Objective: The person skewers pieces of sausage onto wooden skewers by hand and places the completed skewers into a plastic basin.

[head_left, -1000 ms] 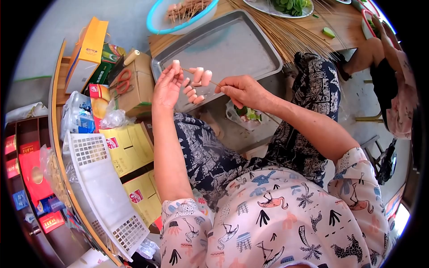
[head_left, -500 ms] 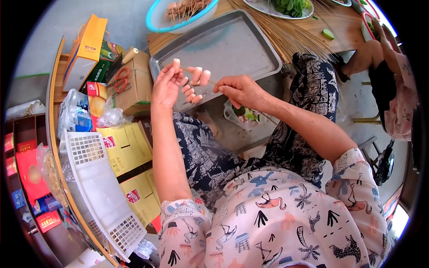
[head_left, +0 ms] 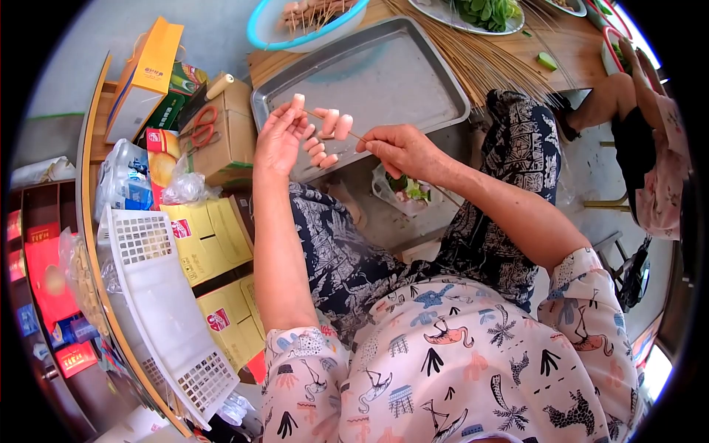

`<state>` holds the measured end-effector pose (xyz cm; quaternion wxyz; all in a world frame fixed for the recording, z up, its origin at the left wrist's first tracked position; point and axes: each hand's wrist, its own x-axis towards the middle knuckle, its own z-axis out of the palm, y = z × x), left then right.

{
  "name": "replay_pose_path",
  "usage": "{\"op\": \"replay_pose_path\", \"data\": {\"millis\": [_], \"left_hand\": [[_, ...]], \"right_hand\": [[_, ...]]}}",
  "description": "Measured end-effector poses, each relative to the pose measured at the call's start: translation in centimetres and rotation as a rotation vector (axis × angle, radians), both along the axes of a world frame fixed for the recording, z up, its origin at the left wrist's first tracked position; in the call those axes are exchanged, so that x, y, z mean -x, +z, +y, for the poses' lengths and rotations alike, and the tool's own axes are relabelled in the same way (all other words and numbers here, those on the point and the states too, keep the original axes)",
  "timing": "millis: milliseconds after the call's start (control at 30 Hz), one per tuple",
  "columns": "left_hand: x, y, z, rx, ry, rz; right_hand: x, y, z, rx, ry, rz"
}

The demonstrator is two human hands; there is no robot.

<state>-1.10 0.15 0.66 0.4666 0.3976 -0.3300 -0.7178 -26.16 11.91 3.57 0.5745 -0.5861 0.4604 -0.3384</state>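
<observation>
The fingers of the right hand (head_left: 395,148) are clamping together on a thin wooden skewer (head_left: 356,136), thumb and forefinger pressing against it. The fingers of the left hand (head_left: 275,144) are drawing together at the skewer's other end, pinching a small piece of pink sausage (head_left: 298,101) that is standing up at the fingertips. Between the two hands, more sausage pieces (head_left: 343,125) are sitting on the skewer, and a cluster of pink pieces (head_left: 322,153) is showing just below; how those are being held, one cannot tell.

Beyond the hands, a metal tray (head_left: 369,81) is lying with its bare bottom showing. It is resting on a wooden counter (head_left: 572,48), where a spread of loose skewers (head_left: 458,52) is fanning out beside it. A blue-rimmed bowl (head_left: 255,29) is holding loaded skewers at the tray's far left corner, while a plate (head_left: 509,29) is carrying green leaves (head_left: 484,11) on the far side. Below the tray, a plastic bag (head_left: 402,196) is holding vegetable bits. To the left, orange-handled scissors (head_left: 204,125) are leaning against a cardboard box (head_left: 233,144); at the far right, another person (head_left: 657,162) is sitting.
</observation>
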Motion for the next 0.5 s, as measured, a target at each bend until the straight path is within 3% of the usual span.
{"op": "replay_pose_path", "data": {"millis": [500], "left_hand": [[-0.07,-0.05,-0.04,0.003,0.006,0.015]], "right_hand": [[-0.08,0.13,0.05,0.009,-0.005,0.012]]}}
